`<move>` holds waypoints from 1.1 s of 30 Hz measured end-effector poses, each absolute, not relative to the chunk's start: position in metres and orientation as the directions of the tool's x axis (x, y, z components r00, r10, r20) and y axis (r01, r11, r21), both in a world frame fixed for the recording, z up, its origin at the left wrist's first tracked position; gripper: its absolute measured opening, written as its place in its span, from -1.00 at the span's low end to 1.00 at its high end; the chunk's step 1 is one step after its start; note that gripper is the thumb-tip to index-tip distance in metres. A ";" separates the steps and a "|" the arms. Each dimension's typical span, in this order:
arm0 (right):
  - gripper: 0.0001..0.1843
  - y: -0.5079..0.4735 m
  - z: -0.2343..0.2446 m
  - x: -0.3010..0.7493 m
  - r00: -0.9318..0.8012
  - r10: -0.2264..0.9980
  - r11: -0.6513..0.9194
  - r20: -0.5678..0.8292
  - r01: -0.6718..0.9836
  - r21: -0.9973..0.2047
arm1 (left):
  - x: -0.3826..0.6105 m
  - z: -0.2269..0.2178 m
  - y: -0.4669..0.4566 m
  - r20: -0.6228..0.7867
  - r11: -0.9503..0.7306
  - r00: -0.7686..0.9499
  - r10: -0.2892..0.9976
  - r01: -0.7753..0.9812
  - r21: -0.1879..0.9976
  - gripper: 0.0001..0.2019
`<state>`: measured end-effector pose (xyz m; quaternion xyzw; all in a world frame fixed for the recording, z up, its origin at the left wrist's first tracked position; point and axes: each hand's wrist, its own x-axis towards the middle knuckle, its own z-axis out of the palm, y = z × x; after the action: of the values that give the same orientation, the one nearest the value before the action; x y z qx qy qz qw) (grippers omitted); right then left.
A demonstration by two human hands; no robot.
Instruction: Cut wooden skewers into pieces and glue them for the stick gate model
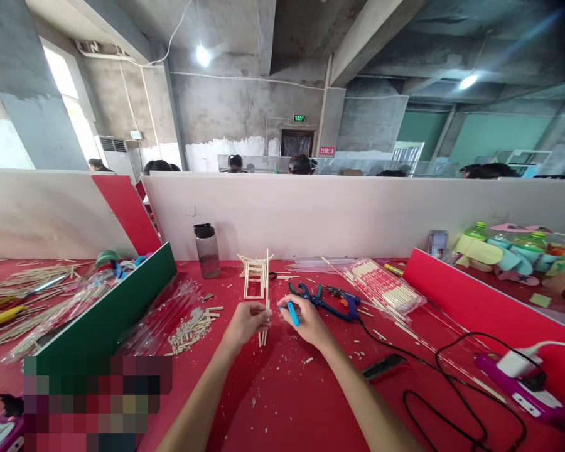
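Observation:
My left hand [248, 323] is closed, thumb and fingers pinching a thin wooden stick [267, 276] that stands nearly upright. Below the fingers the ends of light sticks [262, 339] show. My right hand [306, 319] is closed around a blue pen-like tool [292, 314]; its tip is too small to make out. The tool is just right of the stick, with a small gap between the two hands. Just beyond my left hand stands a small ladder-like frame of wooden sticks [254, 280] on the red table [273, 402].
Cut stick pieces [193, 329] lie left, near a water bottle [207, 251]. To the right are dark blue pliers [327, 307], a glue gun [348, 302], packed sticks [386, 285] and a black cable [433, 364]. Green [122, 298] and red [489, 307] dividers flank the workspace; a person's wrist shows far right.

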<state>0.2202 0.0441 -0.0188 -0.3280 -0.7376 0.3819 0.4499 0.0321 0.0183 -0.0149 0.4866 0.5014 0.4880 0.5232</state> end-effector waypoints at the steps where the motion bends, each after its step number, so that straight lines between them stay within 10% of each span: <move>1: -0.79 0.045 -0.019 0.220 -0.345 0.841 0.476 0.417 0.104 -0.873 | 0.034 -0.016 0.019 -0.051 0.051 0.027 0.998 -0.024 0.998 -0.59; 13: -0.75 0.045 -0.030 0.209 -0.254 0.924 0.259 0.286 -0.134 -0.957 | 0.040 -0.021 0.019 -0.045 0.047 0.065 0.997 -0.028 0.999 -0.58; 25: -0.91 0.040 -0.018 0.220 -0.314 0.795 0.601 0.519 0.297 -0.742 | 0.030 -0.017 0.023 0.002 -0.003 -0.022 1.000 -0.022 1.000 -0.59; 33: -0.72 0.024 -0.017 0.222 -0.651 0.679 0.696 0.338 0.425 -0.579 | 0.027 -0.021 0.025 0.019 -0.019 -0.026 0.999 -0.013 1.000 -0.61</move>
<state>0.2220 0.0239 -0.0166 -0.3141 -0.8787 0.2314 0.2749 0.0267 0.0250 -0.0215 0.4949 0.4985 0.5143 0.4920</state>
